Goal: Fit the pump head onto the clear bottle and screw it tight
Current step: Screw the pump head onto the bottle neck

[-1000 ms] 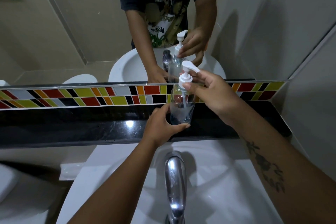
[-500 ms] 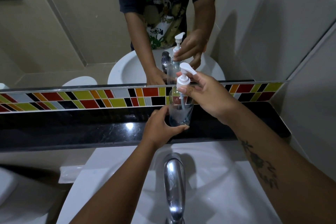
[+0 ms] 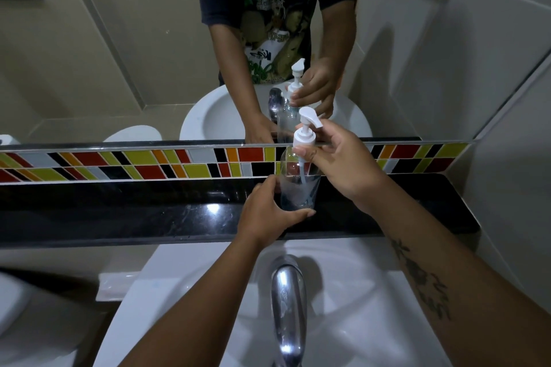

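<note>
While your left hand (image 3: 268,211) is clenching the clear bottle (image 3: 298,188) on the black ledge (image 3: 119,211), your right hand's (image 3: 343,164) fingers (image 3: 304,153) are gripping the pump head (image 3: 304,135), now seated lower; keep twisting.

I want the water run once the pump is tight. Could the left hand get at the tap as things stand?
Probably not yet: the left hand is wrapped around the clear bottle on the black ledge. The tap itself stands uncovered just below; letting go would free it.
</note>
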Tool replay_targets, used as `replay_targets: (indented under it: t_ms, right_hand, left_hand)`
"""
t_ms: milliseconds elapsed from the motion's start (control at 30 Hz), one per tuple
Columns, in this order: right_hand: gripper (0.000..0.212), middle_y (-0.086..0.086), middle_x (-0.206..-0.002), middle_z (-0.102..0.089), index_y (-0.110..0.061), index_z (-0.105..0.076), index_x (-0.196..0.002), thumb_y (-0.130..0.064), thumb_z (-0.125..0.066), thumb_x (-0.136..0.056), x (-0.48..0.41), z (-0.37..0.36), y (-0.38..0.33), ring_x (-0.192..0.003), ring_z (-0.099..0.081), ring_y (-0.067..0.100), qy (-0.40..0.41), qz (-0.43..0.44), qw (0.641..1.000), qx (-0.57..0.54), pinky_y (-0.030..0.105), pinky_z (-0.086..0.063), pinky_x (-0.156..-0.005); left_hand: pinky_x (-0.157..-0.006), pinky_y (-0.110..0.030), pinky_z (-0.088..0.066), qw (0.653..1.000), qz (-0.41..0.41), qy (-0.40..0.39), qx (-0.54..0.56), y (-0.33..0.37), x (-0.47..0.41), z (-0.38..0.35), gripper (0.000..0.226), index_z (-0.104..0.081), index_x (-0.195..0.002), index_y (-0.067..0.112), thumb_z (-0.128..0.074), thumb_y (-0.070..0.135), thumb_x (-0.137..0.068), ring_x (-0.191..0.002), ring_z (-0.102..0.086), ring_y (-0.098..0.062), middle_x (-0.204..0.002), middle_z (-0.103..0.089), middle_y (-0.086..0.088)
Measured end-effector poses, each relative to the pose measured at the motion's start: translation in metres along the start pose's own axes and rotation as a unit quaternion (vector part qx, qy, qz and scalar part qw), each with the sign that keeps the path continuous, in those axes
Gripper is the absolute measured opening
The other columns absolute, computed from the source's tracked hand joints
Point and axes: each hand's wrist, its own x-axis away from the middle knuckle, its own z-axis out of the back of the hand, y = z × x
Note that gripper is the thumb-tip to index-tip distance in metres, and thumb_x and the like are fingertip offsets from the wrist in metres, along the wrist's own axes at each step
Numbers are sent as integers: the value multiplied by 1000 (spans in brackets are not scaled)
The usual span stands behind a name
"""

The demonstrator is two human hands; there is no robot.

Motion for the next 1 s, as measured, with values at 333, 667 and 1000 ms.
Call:
replay_targets:
  t_ms: [333,667,1000]
  right_hand:
    - [41,-9,-123,-66,-20,-55,-131,-12,-61,-92,-7,14,1,-112,-60,3,-91,-30,995,-30,17,-49,-86]
    - [38,-11,-117,-66,-38,-56,-120,-19,-66,-89,-1,-2,12,-110,-60,4,8,7,1000,-13,26,-49,-89]
    - [27,-12,-110,-67,-40,-59,-104,-18,-66,-89,5,-12,10,-101,-62,-1,41,25,998,-42,16,-49,-79]
  left_hand:
    - [-96,-40,-52,999,-9,-18,-37,-2,0,2,76,-54,-129,38,-82,64,-64,-117,-54,-16,-126,-62,4]
    - [-97,-46,-52,999,2,-10,-33,-1,1,1,74,-56,-129,38,-83,62,-64,-117,-55,-22,-122,-59,2]
    - [-98,-43,-52,999,-3,-19,-33,-3,2,1,73,-55,-128,41,-81,64,-64,-117,-55,-21,-122,-59,3]
